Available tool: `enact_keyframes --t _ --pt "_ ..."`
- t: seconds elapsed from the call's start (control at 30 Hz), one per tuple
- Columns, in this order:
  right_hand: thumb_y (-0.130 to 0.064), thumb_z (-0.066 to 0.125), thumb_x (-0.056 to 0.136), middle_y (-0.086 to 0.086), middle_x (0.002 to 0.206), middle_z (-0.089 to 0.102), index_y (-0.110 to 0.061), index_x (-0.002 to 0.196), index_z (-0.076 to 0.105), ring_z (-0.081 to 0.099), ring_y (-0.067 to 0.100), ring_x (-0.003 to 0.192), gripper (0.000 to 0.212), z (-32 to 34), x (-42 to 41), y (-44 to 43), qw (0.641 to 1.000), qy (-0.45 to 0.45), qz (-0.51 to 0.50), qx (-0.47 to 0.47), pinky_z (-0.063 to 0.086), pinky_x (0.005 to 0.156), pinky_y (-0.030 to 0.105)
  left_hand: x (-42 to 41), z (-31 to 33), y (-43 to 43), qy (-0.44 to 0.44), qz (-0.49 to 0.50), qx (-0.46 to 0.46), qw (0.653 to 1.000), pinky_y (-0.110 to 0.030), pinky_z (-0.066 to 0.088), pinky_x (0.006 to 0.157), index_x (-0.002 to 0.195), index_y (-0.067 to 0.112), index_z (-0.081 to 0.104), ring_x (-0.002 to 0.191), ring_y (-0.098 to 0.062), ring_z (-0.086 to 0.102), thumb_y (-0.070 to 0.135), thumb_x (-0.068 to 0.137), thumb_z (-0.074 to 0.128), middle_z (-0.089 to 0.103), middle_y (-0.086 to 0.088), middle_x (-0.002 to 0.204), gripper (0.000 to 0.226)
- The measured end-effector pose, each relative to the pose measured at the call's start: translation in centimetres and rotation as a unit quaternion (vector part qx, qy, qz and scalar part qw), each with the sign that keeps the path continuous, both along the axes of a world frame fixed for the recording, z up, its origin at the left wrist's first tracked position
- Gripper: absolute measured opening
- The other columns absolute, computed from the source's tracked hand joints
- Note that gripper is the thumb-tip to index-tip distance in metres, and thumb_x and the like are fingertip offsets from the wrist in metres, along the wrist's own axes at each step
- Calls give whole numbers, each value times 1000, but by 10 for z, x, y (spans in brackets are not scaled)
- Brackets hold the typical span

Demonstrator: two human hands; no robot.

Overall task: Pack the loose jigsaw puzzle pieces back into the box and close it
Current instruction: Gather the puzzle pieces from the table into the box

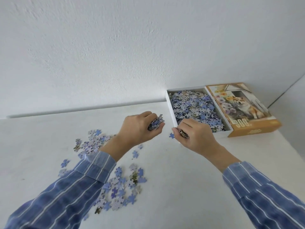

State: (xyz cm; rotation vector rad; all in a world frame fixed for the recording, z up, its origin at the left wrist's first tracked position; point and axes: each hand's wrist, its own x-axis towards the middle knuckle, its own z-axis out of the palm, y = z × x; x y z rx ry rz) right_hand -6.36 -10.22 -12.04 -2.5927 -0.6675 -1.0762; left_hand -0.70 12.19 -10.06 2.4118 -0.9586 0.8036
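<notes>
Head view, looking down on a white table (189, 179) set against a white wall (115, 47).

Box (171, 109): white tray, open, at the right of centre in the frame, its far end against the wall; it is well filled with a heap of blue and pale puzzle pieces (194, 106). Lid (241, 109): orange-edged, printed with a dog and flowers, lying face up just beside the tray on its right, touching or nearly so; the box is not closed.

Left hand (140, 128): at the middle of the frame, just left of the tray's near corner; fingers curled closed around a thick handful of pieces (156, 123), whose edges stick out past the fingertips on the right side.

Right hand (196, 136): just right of the left hand, at the tray's near corner; fingers bent inward, thumb pressed against a small stack of pieces (182, 133) held on edge; whether the hand touches the tray cannot be told.

Single blue piece (171, 135): on the table between the two hands, just beside the right thumb.

Loose pieces (122, 187): scattered on the table in the lower left of the frame, below and beside the left forearm; a second cluster (92, 141) lies further up, left of the left wrist, partly hidden by the striped blue sleeve (82, 179).
</notes>
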Motion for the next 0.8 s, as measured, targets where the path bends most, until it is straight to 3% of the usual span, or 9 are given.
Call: enact_keyframes --t 0.2,0.37,0.53,0.67,0.73,0.8 --pt "-28 61 97 -2 65 58 -12 68 62 54 16 55 32 3 16 -66 1000 -4 -3 -11 40 40 28 41 7 -78 -4 -22 6 1000 -19 29 37 65 16 50 42 -15 34 47 90 54 42 7 55 40" --pt "-27 62 96 -4 64 55 -13 68 60 50 13 54 31 0 36 -104 1000 -8 5 -19 27 48 17 76 3 -137 -11 -43 -1 999 -18 28 38 65 17 47 42 -14 30 46 89 55 32 12 57 39" --pt "-31 58 99 -2 63 53 -14 68 60 46 14 55 35 -15 61 -125 999 3 27 -23 34 40 26 108 -10 -182 -18 -52 -1 998 -20 29 35 64 18 44 41 -14 32 46 89 55 30 12 57 39" --pt "-35 59 98 -4 65 55 -16 69 62 47 11 56 35 -21 73 -126 999 16 51 -8 28 45 21 129 -23 -204 -16 -52 24 998 -20 29 36 69 16 55 43 -14 38 49 89 53 38 11 59 39" --pt "-45 56 99 -6 69 58 -18 74 64 48 9 59 38 -25 77 -123 995 64 73 6 29 50 21 139 -30 -209 12 -62 70 996 -21 32 40 85 19 63 54 -14 53 57 89 50 55 10 71 40" --pt "-53 50 99 -6 75 60 -20 81 66 52 11 63 40 -29 78 -122 989 122 89 7 33 58 21 148 -36 -211 71 -85 118 987 -26 42 53 103 27 62 78 -13 60 66 87 47 61 9 96 45"
